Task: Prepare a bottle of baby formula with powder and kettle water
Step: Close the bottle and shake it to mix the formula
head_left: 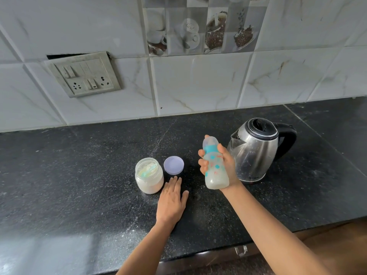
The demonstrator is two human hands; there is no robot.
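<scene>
My right hand [225, 165] grips a baby bottle [215, 171] above the black counter, tilted with its capped top pointing away from me; cloudy white liquid fills it and a teal ring sits under the clear cap. My left hand [172, 201] rests flat on the counter, fingers apart, holding nothing. Just left of its fingertips stands an open jar of white powder [149, 178] with a pale green scoop [148, 171] lying inside. The jar's lilac lid [174, 165] lies flat beside it. A steel kettle [256, 153] with a black lid and handle stands right behind the bottle.
The black granite counter [79, 175] runs to a tiled wall at the back. A switch and socket plate [83, 74] is on the wall at the left. The counter's front edge [198, 255] is near me, with a cabinet handle [241, 251] below it.
</scene>
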